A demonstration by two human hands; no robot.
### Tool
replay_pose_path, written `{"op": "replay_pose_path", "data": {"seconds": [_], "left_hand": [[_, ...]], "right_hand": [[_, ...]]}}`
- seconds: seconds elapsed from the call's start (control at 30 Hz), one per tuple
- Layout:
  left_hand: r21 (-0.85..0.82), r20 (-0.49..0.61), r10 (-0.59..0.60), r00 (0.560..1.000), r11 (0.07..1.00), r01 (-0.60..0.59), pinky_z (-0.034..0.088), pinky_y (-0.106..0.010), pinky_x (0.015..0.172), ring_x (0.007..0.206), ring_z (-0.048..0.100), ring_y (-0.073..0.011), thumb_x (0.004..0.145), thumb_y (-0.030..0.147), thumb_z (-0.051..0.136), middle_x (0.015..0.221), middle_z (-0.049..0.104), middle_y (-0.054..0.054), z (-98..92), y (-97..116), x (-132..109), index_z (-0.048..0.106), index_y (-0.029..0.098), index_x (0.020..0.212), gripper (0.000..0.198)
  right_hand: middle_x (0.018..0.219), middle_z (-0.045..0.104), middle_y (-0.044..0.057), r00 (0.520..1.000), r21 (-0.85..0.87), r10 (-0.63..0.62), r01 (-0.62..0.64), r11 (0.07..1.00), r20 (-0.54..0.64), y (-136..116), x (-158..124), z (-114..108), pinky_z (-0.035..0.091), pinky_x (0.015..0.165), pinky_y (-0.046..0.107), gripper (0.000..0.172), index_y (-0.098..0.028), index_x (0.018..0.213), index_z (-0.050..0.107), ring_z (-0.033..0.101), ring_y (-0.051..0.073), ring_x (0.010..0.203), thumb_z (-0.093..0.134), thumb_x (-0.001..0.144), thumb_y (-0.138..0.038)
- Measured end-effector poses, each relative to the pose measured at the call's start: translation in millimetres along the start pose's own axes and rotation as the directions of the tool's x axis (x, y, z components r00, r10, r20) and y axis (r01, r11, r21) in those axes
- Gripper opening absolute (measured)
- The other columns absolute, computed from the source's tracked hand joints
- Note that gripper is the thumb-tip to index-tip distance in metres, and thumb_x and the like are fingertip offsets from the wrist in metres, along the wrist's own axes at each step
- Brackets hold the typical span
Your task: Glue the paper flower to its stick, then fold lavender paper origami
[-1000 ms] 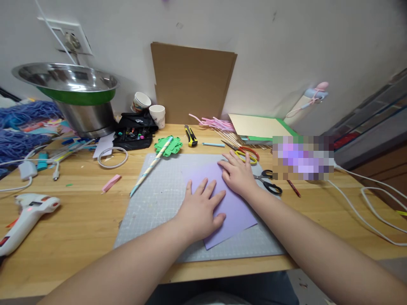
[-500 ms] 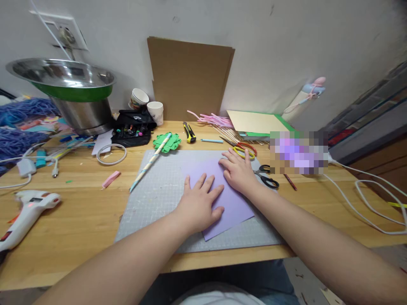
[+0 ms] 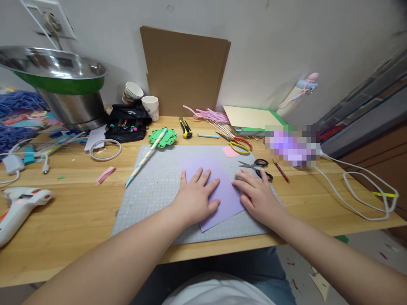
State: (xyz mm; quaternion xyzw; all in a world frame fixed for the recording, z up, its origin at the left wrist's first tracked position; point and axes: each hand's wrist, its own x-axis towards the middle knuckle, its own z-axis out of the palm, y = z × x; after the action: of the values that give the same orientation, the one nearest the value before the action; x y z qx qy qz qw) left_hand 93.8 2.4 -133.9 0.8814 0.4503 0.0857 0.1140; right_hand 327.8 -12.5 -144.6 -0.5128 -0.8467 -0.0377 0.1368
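Paper (image 3: 226, 193), purple, lies flat on the grey mat (image 3: 152, 182), long axis from 11 to 5 o'clock. Your left hand (image 3: 194, 201) rests on it, grip spread wide; your right hand (image 3: 260, 197), loose and empty, touches its edge at 3 o'clock.

Sheet (image 3: 228, 195), centre: smooth, matt paper. Mat (image 3: 152, 182) beneath: matt, apparently plastic. Tabletop (image 3: 76, 224): smooth wood, slight sheen. Basin (image 3: 68, 63), upper left: polished, glossy metal. Panel (image 3: 186, 67), upper centre: matt cardboard. Glue gun (image 3: 19, 209), lower left: smooth plastic. Pouch (image 3: 121, 112), left of centre: black cloth.
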Motion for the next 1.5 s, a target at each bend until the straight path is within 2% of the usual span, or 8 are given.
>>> {"op": "replay_pose_path", "data": {"seconds": [0.47,0.7,0.8,0.9,1.0,1.17,1.3,1.5], "left_hand": [[-0.09,-0.009,-0.006,1.0,0.996,0.005,0.0,-0.071,0.104,0.142,0.019,-0.0345,0.085,0.046,0.052,0.153,0.029,-0.011,-1.3,-0.3,1.4,0.043,0.03,0.138,0.057],[-0.302,-0.074,-0.028,0.997,0.953,0.004,-0.009,-0.068,0.105,0.141,0.021,-0.035,0.078,0.038,0.062,0.15,0.036,-0.011,-0.5,-0.2,0.1,0.052,0.028,0.131,0.054],[-0.458,-0.127,-0.093,0.988,0.889,0.025,-0.002,-0.064,0.11,0.138,0.029,-0.0326,0.076,0.037,0.065,0.145,0.045,-0.01,-5.9,-6.2,-0.7,0.056,0.027,0.126,0.052],[-0.639,-0.217,-0.276,0.936,0.766,0.078,0.018,-0.053,0.113,0.133,0.038,-0.0273,0.081,0.038,0.058,0.139,0.049,-0.01,-16.9,-20.0,1.7,0.054,0.023,0.124,0.046],[-0.82,-0.249,-0.545,0.801,0.559,0.125,0.029,-0.048,0.109,0.129,0.042,-0.0258,0.084,0.037,0.051,0.133,0.05,-0.011,-30.3,-35.7,6.7,0.051,0.021,0.121,0.04],[-0.992,-0.014,-0.778,0.628,0.09,0.089,0.046,-0.049,0.095,0.119,0.051,-0.0268,0.084,0.041,0.043,0.121,0.054,-0.012,-46.7,-43.5,10.5,0.051,0.022,0.103,0.028],[-0.989,0.128,-0.806,0.577,-0.144,0.018,0.05,-0.049,0.09,0.115,0.053,-0.0265,0.079,0.036,0.05,0.111,0.055,-0.01,-50.3,-37.6,8.4,0.052,0.022,0.09,0.018],[-0.97,0.177,-0.801,0.573,-0.239,-0.035,0.043,-0.053,0.097,0.118,0.049,-0.0261,0.08,0.032,0.052,0.112,0.054,-0.009,-48.0,-35.7,7.6,0.054,0.022,0.089,0.014]], "right_hand": [[0.124,0.058,0.011,0.998,-0.03,-0.062,0.062,0.998,0.024,-4.0,-61.3,-15.2,0.014,0.11,0.06,0.033,-0.02,0.114,0.056,0.044,0.026,0.128,0.044,0.084,-0.013],[0.123,0.058,0.01,0.998,0.032,-0.038,0.036,0.999,0.051,-3.2,-69.8,-23.3,0.016,0.108,0.063,0.031,-0.023,0.111,0.055,0.047,0.026,0.126,0.044,0.084,-0.014],[0.12,0.058,0.01,0.999,0.094,0.021,-0.026,0.995,0.049,-4.2,-67.5,-24.1,0.014,0.109,0.064,0.021,-0.023,0.099,0.057,0.051,0.025,0.121,0.043,0.085,-0.015],[0.121,0.057,0.012,0.999,0.154,0.048,-0.05,0.987,0.021,-11.7,-59.2,-23.0,0.018,0.112,0.06,0.021,-0.022,0.107,0.054,0.049,0.023,0.122,0.046,0.088,-0.02],[0.135,0.048,0.015,0.998,0.175,0.01,-0.02,0.984,0.06,-25.4,-44.4,-23.2,0.021,0.112,0.058,0.037,-0.021,0.124,0.048,0.04,0.025,0.132,0.051,0.088,-0.029],[0.152,0.028,0.018,0.981,0.198,-0.053,0.015,0.98,0.188,-53.4,-14.9,-26.1,0.02,0.112,0.059,0.069,-0.019,0.14,0.038,0.021,0.03,0.142,0.061,0.081,-0.048],[0.152,0.028,0.021,0.963,0.254,-0.101,0.036,0.966,0.248,-74.8,0.4,-21.6,0.029,0.11,0.057,0.096,-0.015,0.144,0.034,0.027,0.034,0.139,0.072,0.066,-0.059],[0.138,0.049,0.019,0.971,0.292,-0.104,0.037,0.956,0.216,-82.2,10.0,-13.1,0.04,0.105,0.05,0.09,-0.012,0.14,0.038,0.047,0.03,0.126,0.076,0.067,-0.048]]}}
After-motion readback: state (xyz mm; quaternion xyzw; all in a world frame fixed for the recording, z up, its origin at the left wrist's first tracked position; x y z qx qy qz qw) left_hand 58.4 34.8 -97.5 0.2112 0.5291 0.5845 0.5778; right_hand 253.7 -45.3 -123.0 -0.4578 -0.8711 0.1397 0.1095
